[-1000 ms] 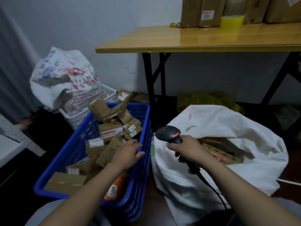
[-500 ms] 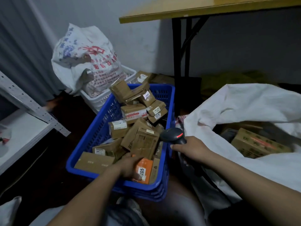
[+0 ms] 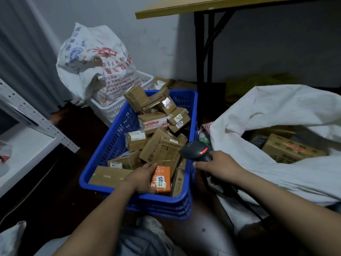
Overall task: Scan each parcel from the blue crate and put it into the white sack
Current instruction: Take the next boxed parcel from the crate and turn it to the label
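- Fingers (image 3: 149, 166) of the left hand (image 3: 141, 179) grasp a small orange parcel (image 3: 163, 179) at the near right corner of the blue crate (image 3: 103, 156); it is not yet lifted out.
- Clasped in the right hand (image 3: 219, 166), the scanner (image 3: 196, 151) glows red just beside the crate's right rim.
- Parcel looks light and stiff, plain cardboard; a grip across its long sides should hold, with the label kept facing up.
- To the right, the white sack (image 3: 276, 111) gapes open with boxes inside.
- Crate sits on a dark floor (image 3: 60, 182) in a dim room, with a printed sack (image 3: 96, 67) behind and a table (image 3: 184, 8) above.
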